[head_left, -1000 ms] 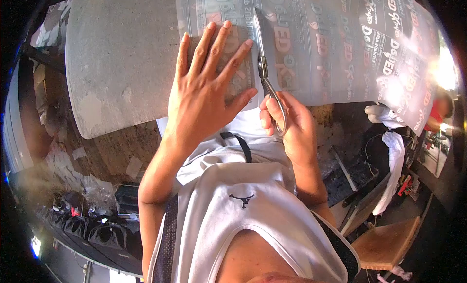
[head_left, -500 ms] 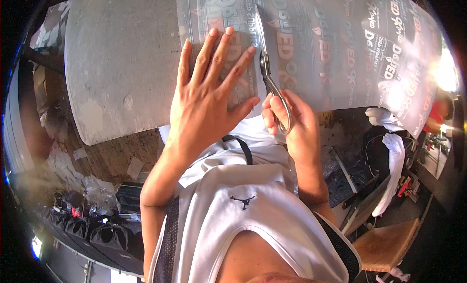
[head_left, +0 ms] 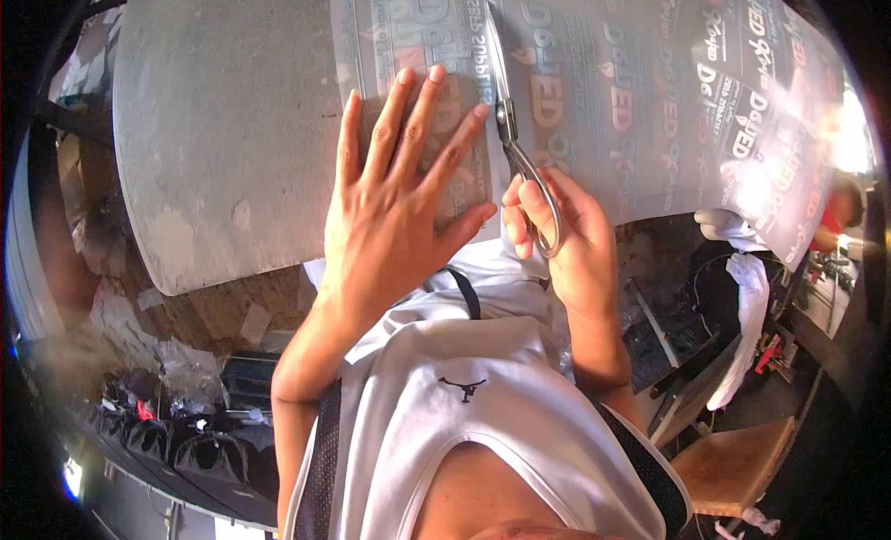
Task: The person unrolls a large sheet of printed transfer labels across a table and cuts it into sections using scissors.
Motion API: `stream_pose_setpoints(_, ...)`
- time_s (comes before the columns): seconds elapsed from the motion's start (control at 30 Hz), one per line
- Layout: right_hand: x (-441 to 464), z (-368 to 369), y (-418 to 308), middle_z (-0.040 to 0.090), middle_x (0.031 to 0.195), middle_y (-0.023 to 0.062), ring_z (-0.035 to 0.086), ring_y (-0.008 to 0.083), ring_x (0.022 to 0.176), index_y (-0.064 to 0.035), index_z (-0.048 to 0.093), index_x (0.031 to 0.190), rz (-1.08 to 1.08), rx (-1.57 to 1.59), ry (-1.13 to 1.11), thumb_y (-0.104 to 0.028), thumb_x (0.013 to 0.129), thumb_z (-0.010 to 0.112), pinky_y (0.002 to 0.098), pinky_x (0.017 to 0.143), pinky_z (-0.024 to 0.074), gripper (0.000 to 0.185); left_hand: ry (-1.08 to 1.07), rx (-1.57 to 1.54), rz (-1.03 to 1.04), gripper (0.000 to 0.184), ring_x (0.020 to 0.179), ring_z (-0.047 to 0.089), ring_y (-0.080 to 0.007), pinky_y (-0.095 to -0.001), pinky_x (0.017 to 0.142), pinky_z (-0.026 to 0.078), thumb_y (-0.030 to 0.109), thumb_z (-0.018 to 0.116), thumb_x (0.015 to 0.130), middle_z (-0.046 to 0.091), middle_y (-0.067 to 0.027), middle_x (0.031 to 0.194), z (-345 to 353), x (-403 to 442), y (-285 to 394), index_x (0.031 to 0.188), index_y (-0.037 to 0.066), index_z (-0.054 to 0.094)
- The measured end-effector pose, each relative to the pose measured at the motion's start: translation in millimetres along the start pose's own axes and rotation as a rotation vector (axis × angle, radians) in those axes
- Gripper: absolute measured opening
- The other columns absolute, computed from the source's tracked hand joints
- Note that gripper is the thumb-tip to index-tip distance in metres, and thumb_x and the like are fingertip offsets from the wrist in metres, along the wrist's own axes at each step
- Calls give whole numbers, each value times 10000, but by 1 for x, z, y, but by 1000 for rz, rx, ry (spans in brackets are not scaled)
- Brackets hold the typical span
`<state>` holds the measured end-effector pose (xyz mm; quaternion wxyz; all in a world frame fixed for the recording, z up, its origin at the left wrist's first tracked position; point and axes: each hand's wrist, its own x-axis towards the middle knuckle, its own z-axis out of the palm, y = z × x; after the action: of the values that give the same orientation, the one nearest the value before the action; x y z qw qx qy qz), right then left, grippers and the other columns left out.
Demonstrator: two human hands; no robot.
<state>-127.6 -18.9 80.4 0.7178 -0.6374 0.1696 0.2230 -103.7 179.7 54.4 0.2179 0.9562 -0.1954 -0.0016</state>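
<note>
My left hand (head_left: 394, 192) lies flat with its fingers spread on a translucent plastic sheet (head_left: 613, 85) printed with repeated red, white and dark lettering. Fingers of my right hand (head_left: 568, 229) are wrapped round the handle of metal scissors (head_left: 507, 122). The scissors lie along the sheet just right of my left hand, their blades together or nearly so and pointing away from me. At the blades, I cannot tell whether the sheet is cut.
Under the sheet is a grey worktable (head_left: 223, 141) with a rounded corner. A wooden stool (head_left: 738, 466) stands at the lower right, near a hanging white cloth (head_left: 742, 326). Black bags (head_left: 209, 452) are at the lower left. Another person in red (head_left: 843, 210) is at the far right.
The view has shifted slightly, so the table edge sits a little lower. Both hands and the scissors keep nearly the same place on the sheet.
</note>
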Motion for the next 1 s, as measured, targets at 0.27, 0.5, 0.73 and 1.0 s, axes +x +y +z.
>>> stream_pose_setpoints(0.27, 12, 0, -10, 598, 786, 5, 549, 71, 688, -4, 630, 1016, -7, -14, -15, -298, 1082, 629, 229, 628, 442, 301, -38, -24, -15, 876, 1596, 240, -322, -578, 1292, 143, 515, 781, 819, 287, -121, 1719, -4, 4, 0, 1597, 272, 461)
stream_pose_setpoints(0.5, 17, -1, -19, 612, 784, 6, 548, 66, 679, -7, 636, 1027, -4, -89, -13, -304, 1081, 632, 227, 627, 446, 301, -51, 10, -4, 824, 1591, 241, -332, -590, 1289, 151, 551, 731, 873, 301, -138, 1705, -5, 5, 0, 1591, 253, 457)
stream_pose_setpoints(0.73, 20, -2, -24, 615, 779, 8, 554, 68, 673, -7, 639, 1032, -5, -106, -18, -307, 1079, 636, 229, 623, 449, 304, -40, -3, 5, 819, 1593, 236, -329, -590, 1292, 144, 562, 717, 888, 293, -138, 1708, -5, 3, -1, 1598, 253, 448)
stream_pose_setpoints(1.0, 50, -4, -36, 625, 776, 2, 563, 76, 661, -20, 642, 1004, -43, -61, -41, -347, 1063, 654, 233, 620, 451, 333, -72, 20, 18, 745, 1601, 211, -337, -589, 1293, 124, 587, 594, 973, 269, -155, 1716, -8, 5, 0, 1610, 238, 429)
